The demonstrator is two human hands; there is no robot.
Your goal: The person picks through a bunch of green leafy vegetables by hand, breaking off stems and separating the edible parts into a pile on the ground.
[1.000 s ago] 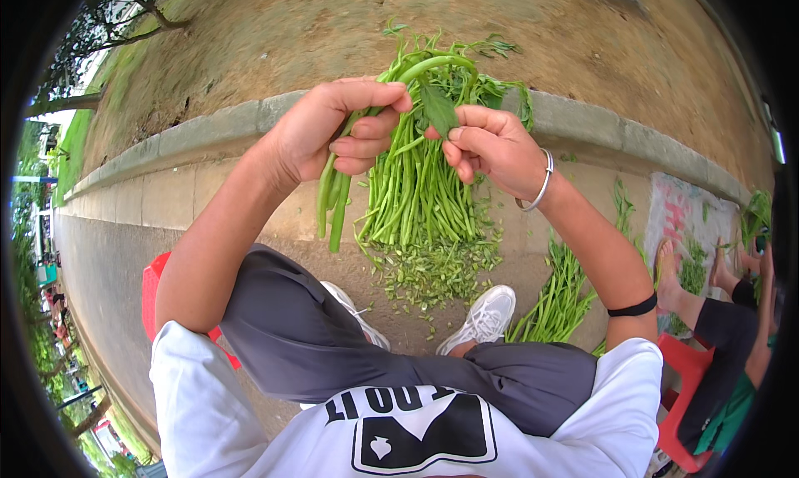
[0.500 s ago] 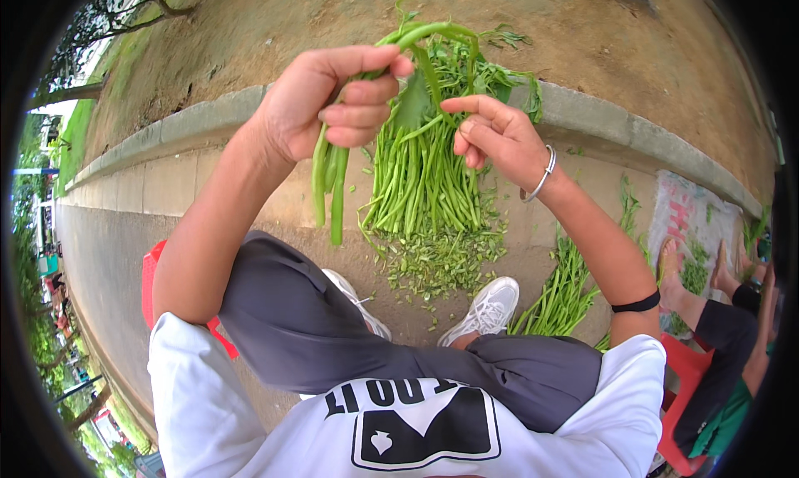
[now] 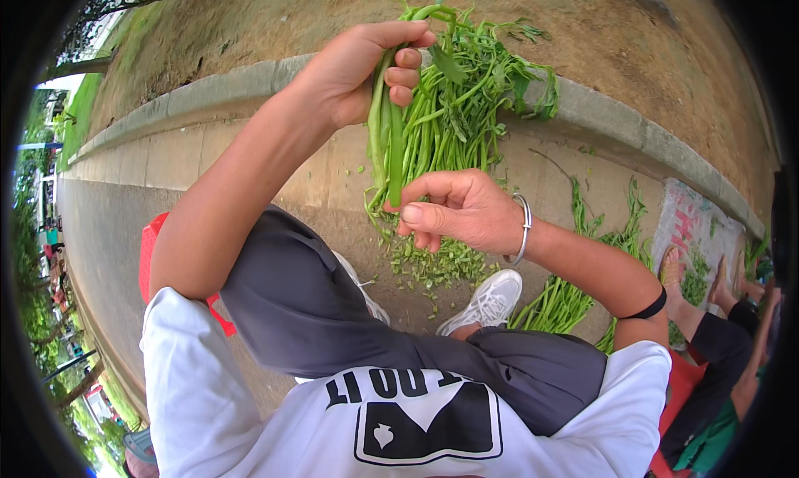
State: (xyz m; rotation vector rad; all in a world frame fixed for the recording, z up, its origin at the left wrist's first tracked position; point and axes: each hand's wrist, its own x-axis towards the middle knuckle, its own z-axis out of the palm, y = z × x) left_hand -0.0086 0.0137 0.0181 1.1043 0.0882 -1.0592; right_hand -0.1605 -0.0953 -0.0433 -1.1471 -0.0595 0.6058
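My left hand (image 3: 354, 70) is closed around a few long green vegetable stems (image 3: 385, 145), holding them up with their cut ends hanging down. Their tops bend over above the fingers. At the lower ends, my right hand (image 3: 462, 211) has its thumb and forefinger pinched on a stem tip. Behind the hands, a large pile of leafy stems (image 3: 462, 112) lies on the pavement against the kerb, its near part hidden by the right hand. Short chopped green bits (image 3: 445, 264) are scattered below the pile, in front of my white shoes (image 3: 487, 301).
A stone kerb (image 3: 607, 128) runs behind the pile, with bare soil beyond. More stems (image 3: 562, 299) lie to the right. Farther right are a pale printed sack (image 3: 695, 220) and another person's bare feet (image 3: 671, 264). A red stool (image 3: 156, 249) shows by my left side.
My right hand has moved down from the bent tops to the lower stem ends. The left hand has shifted right and slightly up, still holding the stems.
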